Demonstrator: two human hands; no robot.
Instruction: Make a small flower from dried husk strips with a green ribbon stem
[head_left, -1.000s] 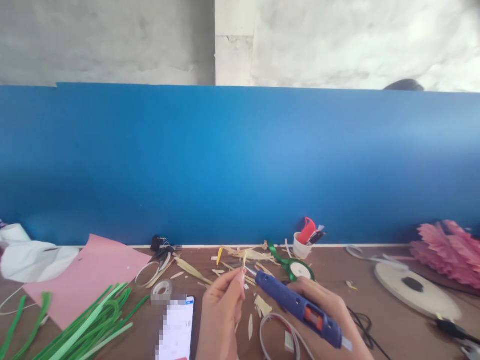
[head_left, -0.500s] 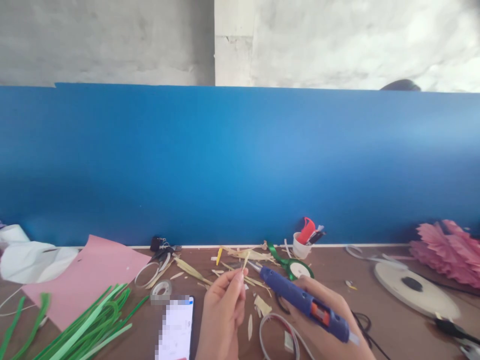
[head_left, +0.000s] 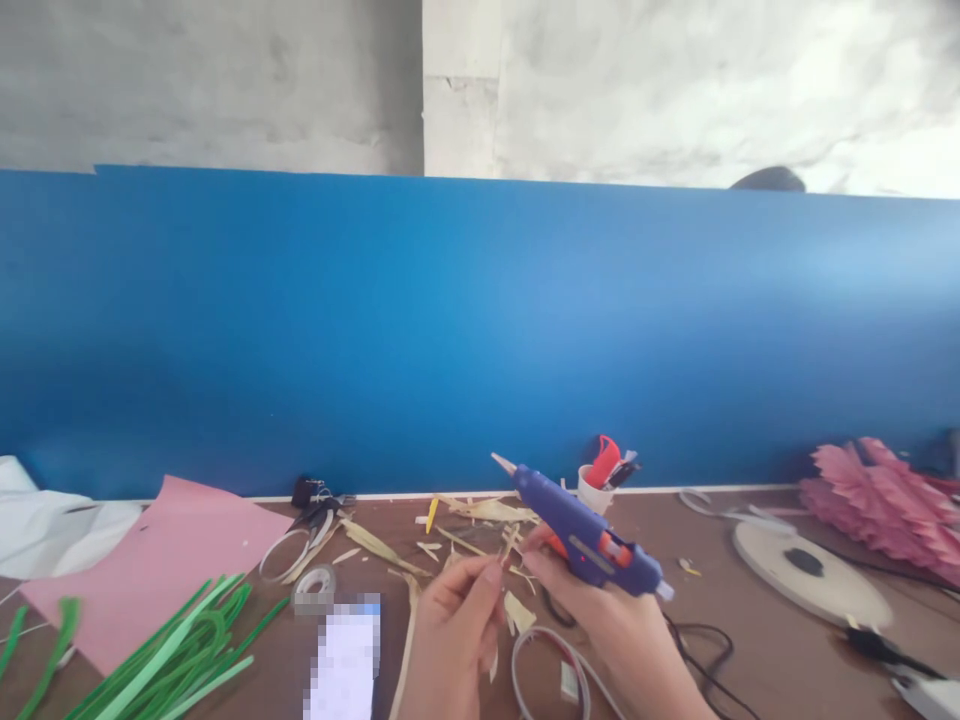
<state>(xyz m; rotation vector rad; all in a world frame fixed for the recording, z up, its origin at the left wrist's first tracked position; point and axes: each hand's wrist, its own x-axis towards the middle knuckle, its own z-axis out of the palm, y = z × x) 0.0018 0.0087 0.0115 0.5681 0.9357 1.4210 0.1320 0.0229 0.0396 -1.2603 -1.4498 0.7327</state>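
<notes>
My left hand [head_left: 459,635] is closed in a pinch, with thumb and forefinger on a thin straw-coloured strip [head_left: 511,540] that points upward. My right hand [head_left: 611,620] grips a blue hot glue gun [head_left: 562,515]. Its pale nozzle is raised and points up to the left, apart from the strip. The fingertips of my right hand are close to the strip; whether they touch it I cannot tell. Dry straw-coloured scraps [head_left: 487,510] lie on the brown table behind my hands. A longer pale strip [head_left: 410,630] runs down beside my left wrist.
Left are green pipe cleaners [head_left: 180,640], a pink sheet [head_left: 161,560], a tape roll [head_left: 314,587], scissors [head_left: 319,512] and a phone [head_left: 345,655]. A white cup of tools [head_left: 592,492] stands by the blue partition [head_left: 450,330]. Right are a cream disc [head_left: 814,580] and pink paper [head_left: 881,505].
The glue gun has lifted, and its nozzle has moved up and away from the strip. My right hand's fingers have come nearer the strip. The view has shifted slightly.
</notes>
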